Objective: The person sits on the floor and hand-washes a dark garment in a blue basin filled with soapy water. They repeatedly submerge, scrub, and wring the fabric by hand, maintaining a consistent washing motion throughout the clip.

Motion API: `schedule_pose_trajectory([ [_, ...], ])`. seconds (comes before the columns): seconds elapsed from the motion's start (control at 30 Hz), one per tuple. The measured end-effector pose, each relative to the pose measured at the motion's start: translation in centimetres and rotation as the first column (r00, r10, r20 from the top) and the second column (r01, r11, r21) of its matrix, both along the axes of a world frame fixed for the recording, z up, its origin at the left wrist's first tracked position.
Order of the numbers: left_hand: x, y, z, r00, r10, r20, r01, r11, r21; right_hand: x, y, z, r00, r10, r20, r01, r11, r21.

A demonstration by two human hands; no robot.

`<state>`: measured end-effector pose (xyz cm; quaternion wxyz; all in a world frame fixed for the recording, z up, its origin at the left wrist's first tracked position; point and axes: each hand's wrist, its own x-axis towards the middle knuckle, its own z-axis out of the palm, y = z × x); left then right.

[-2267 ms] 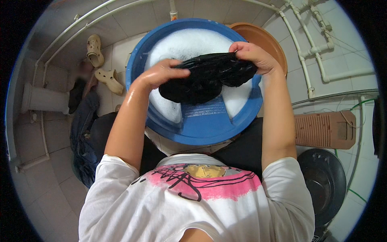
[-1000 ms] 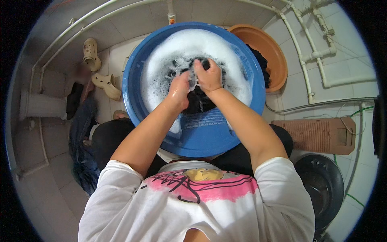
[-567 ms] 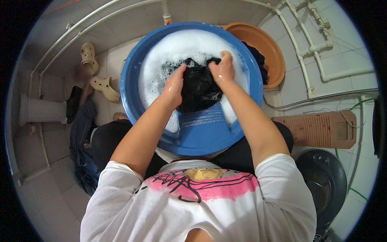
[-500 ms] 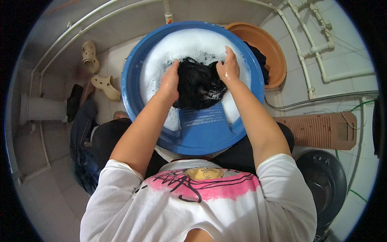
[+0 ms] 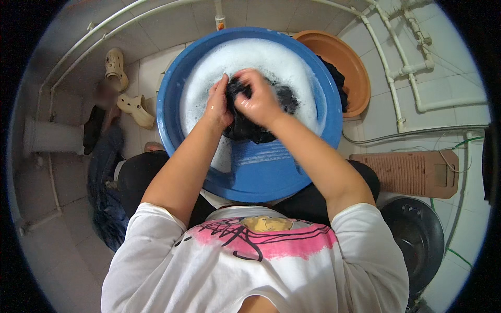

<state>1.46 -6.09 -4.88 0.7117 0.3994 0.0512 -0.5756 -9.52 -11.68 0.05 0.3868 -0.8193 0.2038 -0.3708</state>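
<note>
A blue round washtub (image 5: 172, 130) stands in front of me with white suds and a built-in ribbed washboard slope (image 5: 261, 155) on its near side. Wet black cloth (image 5: 249, 130) lies bunched at the top of that slope; its kind does not show. My left hand (image 5: 218, 104) grips the cloth's left edge, thumb up. Over the cloth, my right hand (image 5: 258, 100) is curled with bent fingers, somewhat blurred, close beside the left. Some of the cloth is pinched up between both hands, and part of it is hidden under the right.
An orange basin (image 5: 357, 78) with dark cloth in it touches the tub's far right. To the right are a brown washboard (image 5: 407, 175) and a black basin (image 5: 417, 240). Cream clogs (image 5: 136, 110) and dark blue clothing (image 5: 107, 182) lie left. White pipes (image 5: 389, 78) run along the walls.
My right hand has moved left across the cloth and closed on it, near my left hand. The cloth has been drawn together toward the left.
</note>
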Motion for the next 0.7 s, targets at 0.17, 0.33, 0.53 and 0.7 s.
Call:
schedule_pose_trajectory([
  [0.17, 1.8, 2.1, -4.8, 0.632, -0.118, 0.766, 0.305, 0.946, -0.106, -0.2, 6.3, 2.7, 0.997, 0.081, 0.009, -0.076, 0.961, -0.265],
  [0.33, -5.3, 1.5, 6.5, 0.949, -0.13, 0.286, 0.099, 0.988, 0.12, -1.6, -0.6, -1.0, 0.905, -0.346, -0.249, 0.394, 0.902, 0.176],
  [0.53, -0.5, 1.8, -4.5, 0.95, -0.302, -0.083, 0.277, 0.933, -0.228, -0.3, 6.4, 2.7, 0.999, -0.027, 0.042, 0.026, 1.0, 0.016],
  [0.7, -2.7, 0.9, 6.1, 0.978, -0.176, -0.114, 0.188, 0.976, 0.107, -2.6, -3.2, -2.7, 0.898, -0.411, -0.157, 0.388, 0.908, -0.159],
])
